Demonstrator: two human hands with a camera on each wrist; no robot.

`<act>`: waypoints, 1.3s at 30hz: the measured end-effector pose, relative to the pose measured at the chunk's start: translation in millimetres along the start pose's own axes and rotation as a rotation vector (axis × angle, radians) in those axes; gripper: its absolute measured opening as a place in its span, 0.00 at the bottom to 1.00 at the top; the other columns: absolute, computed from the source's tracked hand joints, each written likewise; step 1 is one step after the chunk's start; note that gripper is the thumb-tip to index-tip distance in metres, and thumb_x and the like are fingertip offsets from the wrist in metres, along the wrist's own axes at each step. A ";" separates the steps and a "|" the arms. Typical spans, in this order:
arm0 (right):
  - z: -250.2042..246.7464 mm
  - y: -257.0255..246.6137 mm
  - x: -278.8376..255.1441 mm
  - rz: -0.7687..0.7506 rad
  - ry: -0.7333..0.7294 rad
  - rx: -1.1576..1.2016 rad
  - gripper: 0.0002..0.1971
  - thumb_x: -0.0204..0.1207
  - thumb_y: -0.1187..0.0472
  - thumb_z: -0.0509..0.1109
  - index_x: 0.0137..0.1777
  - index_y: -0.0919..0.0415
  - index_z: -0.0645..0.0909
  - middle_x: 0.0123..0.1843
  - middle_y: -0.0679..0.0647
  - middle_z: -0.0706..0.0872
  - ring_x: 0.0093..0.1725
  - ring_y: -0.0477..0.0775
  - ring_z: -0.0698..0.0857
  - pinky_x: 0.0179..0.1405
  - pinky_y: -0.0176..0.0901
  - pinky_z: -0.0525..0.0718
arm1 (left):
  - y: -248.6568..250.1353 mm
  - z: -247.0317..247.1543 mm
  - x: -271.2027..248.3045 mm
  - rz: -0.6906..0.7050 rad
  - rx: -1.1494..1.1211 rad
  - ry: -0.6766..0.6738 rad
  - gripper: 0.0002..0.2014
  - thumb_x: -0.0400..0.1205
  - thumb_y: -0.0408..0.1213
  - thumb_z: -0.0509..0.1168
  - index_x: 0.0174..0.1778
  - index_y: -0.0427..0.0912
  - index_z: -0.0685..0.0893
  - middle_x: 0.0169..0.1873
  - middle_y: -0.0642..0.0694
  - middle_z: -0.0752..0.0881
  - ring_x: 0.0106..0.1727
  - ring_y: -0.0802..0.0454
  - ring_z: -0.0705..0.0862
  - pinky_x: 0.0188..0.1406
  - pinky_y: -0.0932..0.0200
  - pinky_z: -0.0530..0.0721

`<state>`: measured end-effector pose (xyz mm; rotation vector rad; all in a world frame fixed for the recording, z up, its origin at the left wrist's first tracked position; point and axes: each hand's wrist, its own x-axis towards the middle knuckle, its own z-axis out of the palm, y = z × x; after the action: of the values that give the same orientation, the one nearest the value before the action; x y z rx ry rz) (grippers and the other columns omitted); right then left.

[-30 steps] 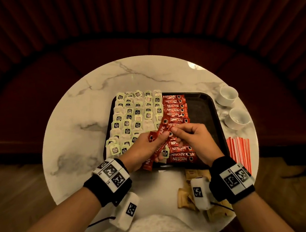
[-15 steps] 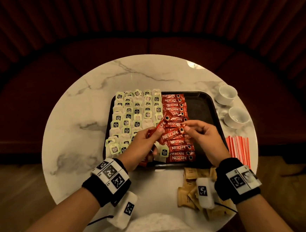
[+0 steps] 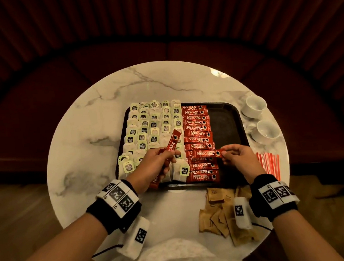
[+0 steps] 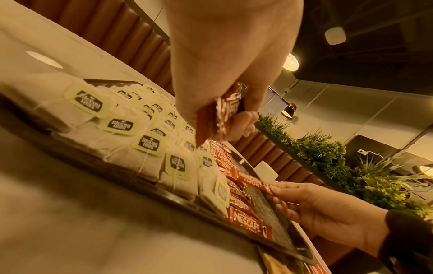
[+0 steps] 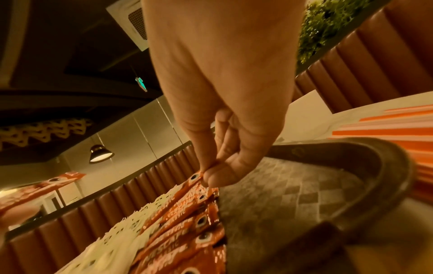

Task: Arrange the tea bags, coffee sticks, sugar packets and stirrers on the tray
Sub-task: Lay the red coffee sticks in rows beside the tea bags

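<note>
Left hand [image 3: 155, 164] hides the middle of the coffee sticks [image 3: 173, 142] it grips above the tea bags [image 3: 146, 128]; right hand [image 3: 239, 158] pinches one stick [image 3: 207, 153] by its end, over the tray's [image 3: 226, 126] stick column.

I see the tray [image 3: 230, 113] in the middle of the round table [image 3: 88, 120]. Tea bags [image 3: 146, 128] fill its left part, and a column of coffee sticks [image 3: 196, 128] lies just right of them. Two cups [image 3: 260, 119] stand right of the tray's far end. The stirrers [image 3: 269, 164] lie by its near right corner, and the sugar packets [image 3: 218, 209] lie on the table before it.
</note>
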<state>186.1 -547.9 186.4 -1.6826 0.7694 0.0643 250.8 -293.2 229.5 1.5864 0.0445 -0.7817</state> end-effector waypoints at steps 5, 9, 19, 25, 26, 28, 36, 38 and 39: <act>13.9 3.2 3.5 0.015 -0.038 -0.200 0.03 0.80 0.64 0.72 0.49 0.56 0.85 0.46 0.55 0.91 0.50 0.54 0.90 0.57 0.52 0.88 | 1.1 1.7 -0.3 -0.015 0.017 0.004 0.10 0.86 0.37 0.62 0.54 0.39 0.88 0.37 0.46 0.82 0.22 0.58 0.72 0.16 0.66 0.68; 22.8 0.8 4.7 -0.024 0.002 -0.286 0.03 0.80 0.62 0.73 0.51 0.56 0.85 0.46 0.53 0.90 0.47 0.51 0.90 0.55 0.50 0.88 | 0.8 -0.3 -0.5 -0.022 0.026 0.015 0.10 0.85 0.38 0.64 0.55 0.38 0.88 0.38 0.46 0.83 0.23 0.57 0.72 0.17 0.65 0.68; 20.3 4.0 2.9 -0.007 0.020 -0.358 0.06 0.79 0.60 0.73 0.54 0.56 0.86 0.48 0.51 0.90 0.49 0.50 0.89 0.60 0.53 0.87 | -1.4 -1.1 -0.6 -0.041 0.048 0.049 0.13 0.85 0.40 0.65 0.58 0.34 0.87 0.35 0.49 0.82 0.23 0.58 0.72 0.18 0.65 0.68; 12.1 -2.9 -3.4 -0.086 0.131 -0.395 0.09 0.80 0.57 0.72 0.58 0.56 0.87 0.54 0.53 0.89 0.57 0.53 0.86 0.62 0.49 0.84 | -2.3 -0.4 1.6 -0.029 0.041 0.010 0.12 0.86 0.39 0.63 0.55 0.37 0.89 0.36 0.48 0.83 0.23 0.57 0.73 0.18 0.64 0.68; 11.5 -4.8 -5.1 -0.105 0.134 -0.366 0.07 0.81 0.56 0.71 0.56 0.54 0.87 0.54 0.52 0.89 0.57 0.53 0.87 0.63 0.51 0.84 | -2.6 0.0 1.9 -0.027 0.033 -0.012 0.12 0.86 0.40 0.62 0.55 0.38 0.89 0.36 0.48 0.83 0.24 0.57 0.73 0.18 0.65 0.68; 14.0 -13.7 -14.7 -0.138 0.068 -0.209 0.05 0.82 0.54 0.70 0.52 0.50 0.87 0.52 0.49 0.90 0.55 0.52 0.88 0.59 0.52 0.86 | -3.5 1.3 2.1 -0.031 0.020 -0.088 0.13 0.87 0.40 0.62 0.54 0.38 0.89 0.36 0.48 0.83 0.25 0.57 0.73 0.18 0.65 0.68; 33.2 -38.9 -48.2 -0.207 -0.299 0.216 0.11 0.79 0.64 0.72 0.59 0.66 0.85 0.47 0.54 0.92 0.43 0.47 0.90 0.41 0.36 0.87 | 0.3 15.1 -5.5 -0.049 0.186 -0.286 0.10 0.85 0.45 0.65 0.48 0.45 0.90 0.28 0.56 0.85 0.25 0.61 0.73 0.20 0.68 0.68; 32.3 -36.4 -46.2 -0.191 -0.264 0.267 0.09 0.78 0.66 0.71 0.56 0.68 0.85 0.42 0.53 0.92 0.39 0.46 0.88 0.38 0.34 0.86 | 1.4 14.7 -6.2 -0.030 0.178 -0.258 0.10 0.84 0.46 0.66 0.44 0.45 0.86 0.27 0.57 0.86 0.24 0.61 0.74 0.21 0.68 0.69; 31.2 -35.3 -45.2 -0.180 -0.244 0.298 0.09 0.78 0.67 0.71 0.56 0.68 0.84 0.41 0.53 0.91 0.38 0.46 0.88 0.38 0.33 0.86 | 1.6 13.6 -5.7 -0.022 0.159 -0.234 0.11 0.84 0.46 0.66 0.45 0.43 0.85 0.28 0.56 0.86 0.23 0.62 0.74 0.21 0.68 0.69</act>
<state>180.3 -497.8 227.9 -1.4209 0.4198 0.0266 241.0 -303.4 234.2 1.6351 -0.1735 -1.0038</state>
